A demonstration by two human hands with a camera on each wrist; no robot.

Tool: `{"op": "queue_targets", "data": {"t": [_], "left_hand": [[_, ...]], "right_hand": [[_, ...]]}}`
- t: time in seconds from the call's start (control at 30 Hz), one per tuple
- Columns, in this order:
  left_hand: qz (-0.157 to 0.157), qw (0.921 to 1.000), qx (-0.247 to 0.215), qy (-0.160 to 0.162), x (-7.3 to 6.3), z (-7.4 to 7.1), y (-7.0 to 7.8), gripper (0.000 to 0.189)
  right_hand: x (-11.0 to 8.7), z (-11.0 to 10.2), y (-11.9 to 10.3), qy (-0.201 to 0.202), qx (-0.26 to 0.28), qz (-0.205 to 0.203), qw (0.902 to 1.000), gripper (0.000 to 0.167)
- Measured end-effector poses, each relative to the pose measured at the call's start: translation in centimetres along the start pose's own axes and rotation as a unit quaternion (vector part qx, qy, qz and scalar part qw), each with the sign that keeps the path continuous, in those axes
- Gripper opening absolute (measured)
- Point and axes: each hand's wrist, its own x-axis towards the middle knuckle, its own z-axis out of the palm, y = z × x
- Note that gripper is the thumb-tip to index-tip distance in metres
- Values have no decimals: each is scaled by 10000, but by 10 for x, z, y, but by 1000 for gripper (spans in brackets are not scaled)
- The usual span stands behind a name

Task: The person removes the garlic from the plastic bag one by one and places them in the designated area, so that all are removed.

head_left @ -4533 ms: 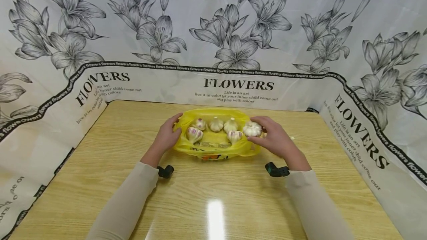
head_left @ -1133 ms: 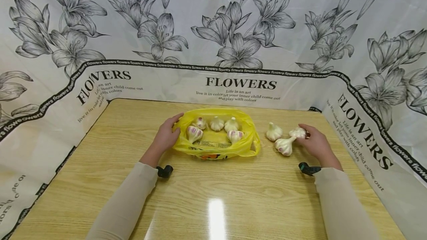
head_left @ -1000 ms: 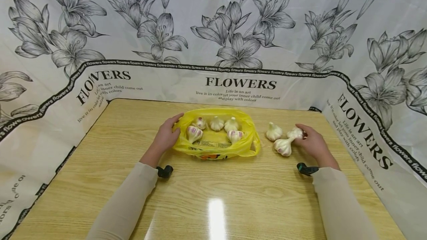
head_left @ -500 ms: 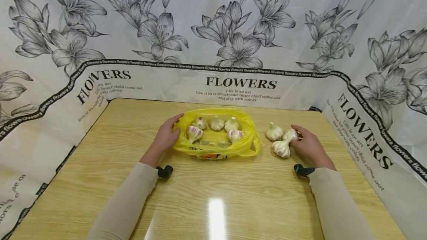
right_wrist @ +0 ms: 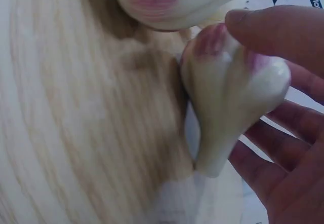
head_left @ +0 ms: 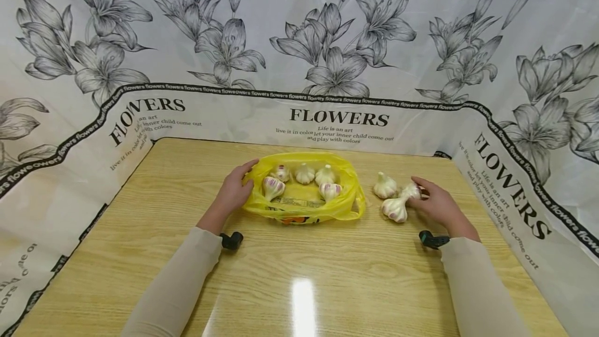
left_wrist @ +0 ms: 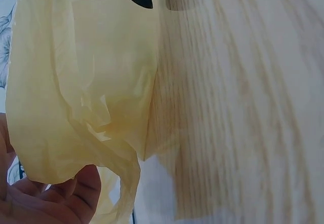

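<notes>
At the middle back of the table, the yellow plastic bag [head_left: 304, 218] lies with its mouth spread wide, several garlic bulbs [head_left: 273, 188] inside. My left hand [head_left: 235, 189] grips the bag's left rim, fingers hooked round the film [left_wrist: 91, 82] in the left wrist view. To the right of the bag, my right hand [head_left: 435, 202] holds a purple-streaked garlic bulb [right_wrist: 233, 77] between thumb and fingers, its stem turned away from the thumb tip. Two more bulbs sit beside it: one upright at the back [head_left: 385, 186], the other tipped over in front [head_left: 395, 210].
The wooden table [head_left: 299, 259] is enclosed at the back and sides by a white flower-printed cloth [head_left: 224, 118]. Black wrist cameras [head_left: 432, 240] stick out inward from both sleeves. The bag's right handle loop [head_left: 357, 204] reaches towards the loose bulbs.
Since the earliest frame, my right hand has carried a garlic bulb from the bag's right rim to the loose bulbs. Lately it shifted left, nudging the tipped bulb. My left hand stays put.
</notes>
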Motion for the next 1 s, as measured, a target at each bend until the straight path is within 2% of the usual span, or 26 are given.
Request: {"op": "queue_targets", "data": {"t": [0.1,0.2,0.33,0.43,1.0], "left_hand": [[-12,10000,4,-5,1,0,0,54],[-15,10000,-4,-16,1,0,0,55],[6,10000,17,-25,2,0,-1,55],[12,10000,32,-20,2,0,-1,55],[57,10000,-29,4,2,3,-5,55]], "right_hand": [[-5,-7,-5,-57,61,-21,10000,85],[-10,-15,-13,-62,-14,-121,9999,76],[-16,-25,-25,92,-150,-424,9989,66],[-17,-29,-33,215,-198,-573,9979,65],[-14,-26,-65,392,25,-792,9961,63]]}}
